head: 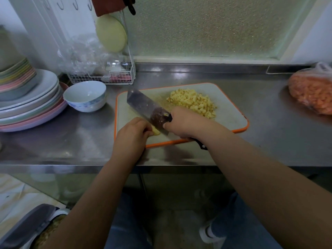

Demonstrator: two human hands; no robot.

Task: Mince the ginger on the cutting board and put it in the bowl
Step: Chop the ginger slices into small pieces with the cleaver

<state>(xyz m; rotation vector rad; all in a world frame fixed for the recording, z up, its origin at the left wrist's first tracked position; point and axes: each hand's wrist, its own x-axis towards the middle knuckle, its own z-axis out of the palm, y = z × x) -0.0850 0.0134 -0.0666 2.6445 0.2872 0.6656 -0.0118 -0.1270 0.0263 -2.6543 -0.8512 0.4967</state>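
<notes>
Steel cleaver (143, 105) sits in your right hand (181, 123), fingers wrapped round its handle; your left hand (132, 132) curls over the last ginger piece (156, 132) at the cutting board's (231, 112) seven o'clock. Knuckles touching the blade risk a nick. Crumbly yellow mince (193, 102) heaps at one o'clock; the glossy round bowl (85, 97) waits off the board at nine o'clock.

Steel counter (251, 105); frosted window (206, 27) behind; white wall (319, 38) right.

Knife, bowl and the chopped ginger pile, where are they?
knife (143, 105), head view, flat of blade
bowl (84, 97), head view, inside wall
ginger pile (193, 101), head view, middle of heap
</notes>
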